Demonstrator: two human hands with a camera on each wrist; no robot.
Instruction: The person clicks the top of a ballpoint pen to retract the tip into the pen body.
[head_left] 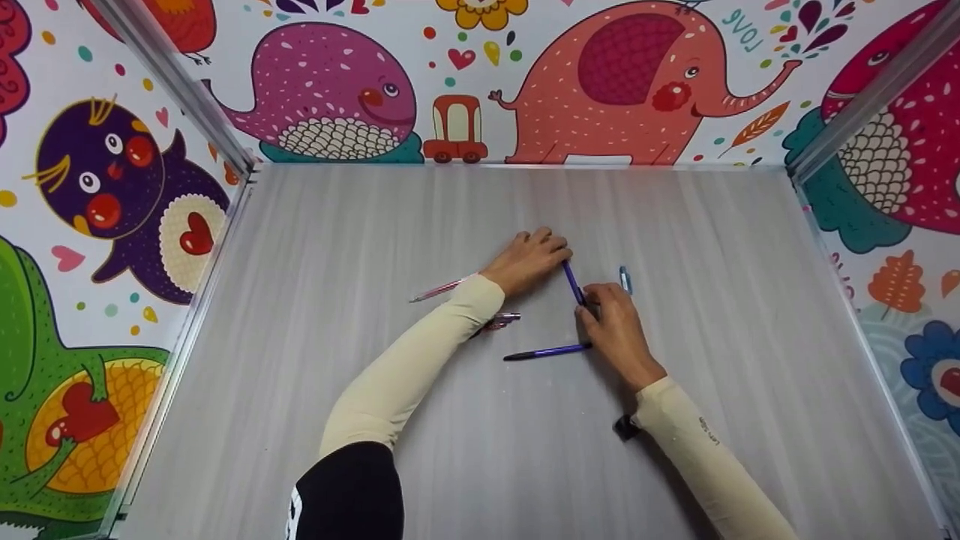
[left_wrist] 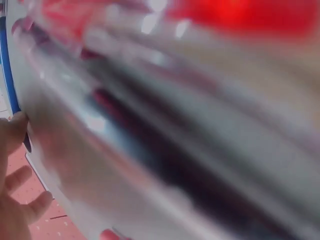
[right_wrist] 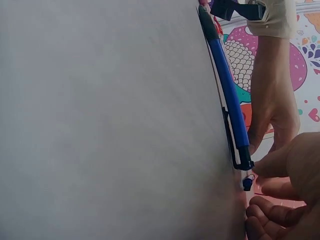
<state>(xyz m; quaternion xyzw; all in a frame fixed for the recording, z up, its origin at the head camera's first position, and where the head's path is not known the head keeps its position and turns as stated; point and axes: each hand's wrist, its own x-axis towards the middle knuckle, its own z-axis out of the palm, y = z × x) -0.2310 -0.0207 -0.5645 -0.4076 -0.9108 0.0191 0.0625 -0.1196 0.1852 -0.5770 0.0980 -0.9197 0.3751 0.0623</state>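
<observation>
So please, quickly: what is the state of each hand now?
Left hand: fingers curled on the far end of the blue pen.
Right hand: pinches the near end of the same blue pen.

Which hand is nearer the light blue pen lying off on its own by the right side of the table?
Right. The right hand lies just below and left of the light blue pen, almost touching it. The left hand sits further left, beyond the purple pen both hands touch.
</observation>
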